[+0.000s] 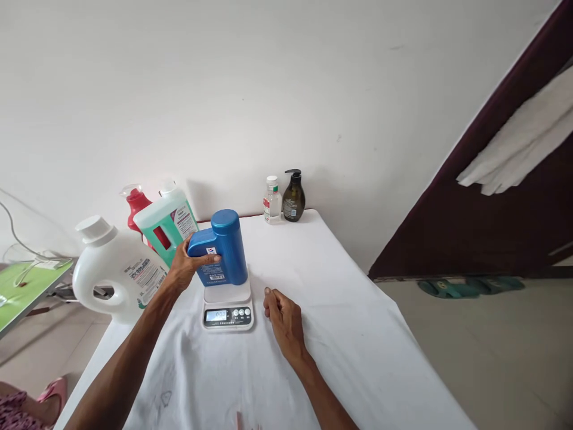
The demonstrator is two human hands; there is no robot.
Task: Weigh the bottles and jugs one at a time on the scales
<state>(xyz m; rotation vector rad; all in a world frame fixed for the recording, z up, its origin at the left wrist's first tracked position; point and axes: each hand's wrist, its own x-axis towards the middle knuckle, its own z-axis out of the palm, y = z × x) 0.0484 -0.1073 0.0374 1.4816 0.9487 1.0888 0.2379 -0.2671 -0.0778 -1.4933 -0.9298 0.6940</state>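
Observation:
A blue jug-shaped bottle point(230, 251) with a round blue cap stands upright at the back of a small white kitchen scale point(228, 292). My left hand point(190, 263) grips its left side, thumb across the front and fingers hidden behind. The scale's lit display seems to show zeros, though the digits are small; whether the bottle's base touches the platform I cannot tell. To the right of the scale, my right hand point(284, 316) rests on the white cloth with its fingers curled in, and nothing shows in it.
Left of the scale stand a big white detergent jug point(120, 269), a green liquid jug point(168, 218) and a red bottle point(136, 206). At the back are a clear bottle point(272, 206) and a dark pump bottle point(294, 200). A person's foot point(51, 400) shows lower left.

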